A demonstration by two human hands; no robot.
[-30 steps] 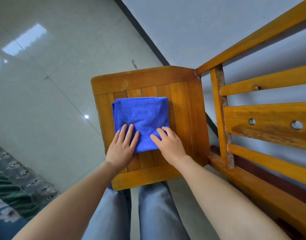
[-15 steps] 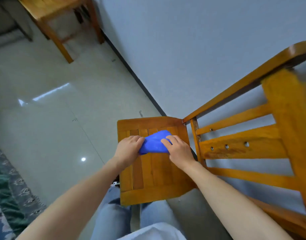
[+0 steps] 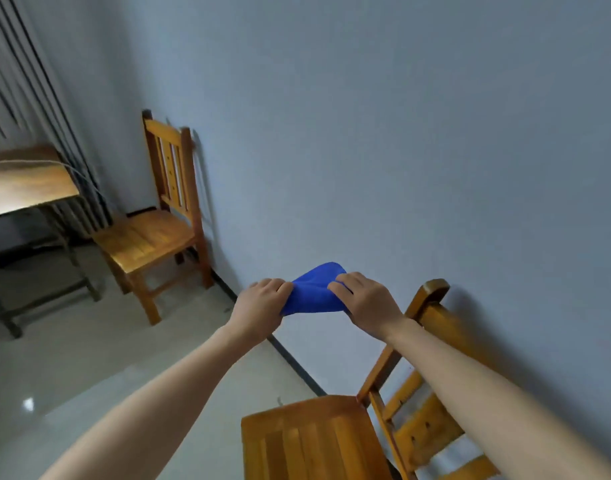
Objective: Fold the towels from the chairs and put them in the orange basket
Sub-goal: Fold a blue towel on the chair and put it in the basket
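got the folded blue towel (image 3: 313, 293) up in the air above the near chair (image 3: 307, 441), left grip (image 3: 259, 307) and right grip (image 3: 366, 303) both pinching its ends, second chair (image 3: 148, 237) by the wall

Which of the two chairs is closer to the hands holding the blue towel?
The near chair at bottom right; its backrest top shows just beside the right hand. The far chair stands away by the table.

Left hand (image 3: 260, 308), right hand (image 3: 368, 304) bare; 2 forearms (image 3: 165, 389) bare.
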